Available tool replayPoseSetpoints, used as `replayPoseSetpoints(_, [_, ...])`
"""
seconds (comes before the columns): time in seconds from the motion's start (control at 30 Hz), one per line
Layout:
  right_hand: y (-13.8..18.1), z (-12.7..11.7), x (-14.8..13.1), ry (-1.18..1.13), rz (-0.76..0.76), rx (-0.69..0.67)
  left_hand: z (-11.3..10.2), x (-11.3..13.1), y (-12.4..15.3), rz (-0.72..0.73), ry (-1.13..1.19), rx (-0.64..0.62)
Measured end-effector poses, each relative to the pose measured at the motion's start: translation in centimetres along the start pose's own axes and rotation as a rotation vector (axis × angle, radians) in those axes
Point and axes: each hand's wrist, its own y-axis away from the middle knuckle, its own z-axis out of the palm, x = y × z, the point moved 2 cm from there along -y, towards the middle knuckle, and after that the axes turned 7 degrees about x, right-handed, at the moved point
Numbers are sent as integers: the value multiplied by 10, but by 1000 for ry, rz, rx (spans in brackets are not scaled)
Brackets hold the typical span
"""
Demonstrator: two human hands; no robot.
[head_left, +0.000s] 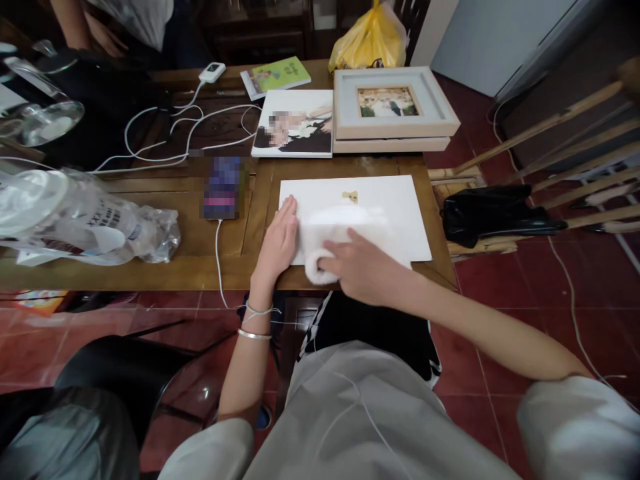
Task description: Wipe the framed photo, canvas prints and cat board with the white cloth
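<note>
A white board (390, 200), a picture lying face down with a small brass hanger (350, 195) near its far edge, rests on the wooden table (150, 267). My left hand (278, 241) lies flat on the board's left edge with fingers stretched out. My right hand (361, 267) presses a white cloth (333, 233) onto the board, fingers curled over the bunched near end; the cloth looks blurred.
Behind the board lie a printed photo (295, 123), two stacked picture frames (393, 107), a green booklet (275, 75) and a yellow bag (370, 40). A phone (223, 187) on a white cable, crumpled plastic (90, 213) and a fan (40, 113) sit left. Another person stands far left.
</note>
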Motion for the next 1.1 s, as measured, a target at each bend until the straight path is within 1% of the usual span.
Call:
replayPoseSetpoints(0.07, [-10, -9, 22, 20, 131, 17, 2, -1, 0, 26, -66, -25])
replayPoseSetpoints(0.17, [-37, -19, 56, 0, 290, 80, 3, -4, 0, 70, -131, -35])
replayPoseSetpoints(0.23, [-61, -23, 70, -52, 337, 152, 3, -5, 0, 86, -154, -37])
replayPoseSetpoints(0.27, [-74, -24, 74, -87, 331, 193, 3, -5, 0, 88, -163, -38])
replayPoseSetpoints(0.33, [-101, -25, 75, -155, 272, 242, 3, -4, -1, 83, -176, -35])
replayPoseSetpoints(0.43, [-133, -24, 64, -199, 179, 210, 2, -1, -2, 79, -167, -36])
replayPoseSetpoints(0.5, [-145, -24, 57, -189, 197, 174, 1, 0, -2, 82, -147, -45])
replayPoseSetpoints(0.57, [-147, -25, 57, -173, 237, 169, 1, -1, -2, 77, -128, -45])
replayPoseSetpoints(0.63, [-137, -29, 67, -163, 247, 186, 1, -3, -2, 68, -114, -38])
replayPoseSetpoints(0.7, [-118, -33, 86, -146, 248, 203, 3, -6, 0, 68, -104, -28])
replayPoseSetpoints(0.77, [-90, -36, 113, -113, 290, 222, 4, -7, 0, 73, -99, -16])
replayPoseSetpoints(0.83, [-57, -38, 138, -71, 371, 256, 4, -7, 1, 72, -96, -5])
replayPoseSetpoints(0.9, [-22, -37, 154, -48, 435, 293, 4, -7, 1, 69, -98, -6])
replayPoseSetpoints(0.93, [-6, -36, 157, -50, 449, 298, 4, -7, 1, 68, -100, -9])
replayPoseSetpoints(1.0, [27, -29, 149, -78, 436, 275, 4, -6, 0, 67, -106, -10])
replayPoseSetpoints(1.1, [72, -16, 110, -133, 357, 210, 4, -6, 0, 64, -108, -6])
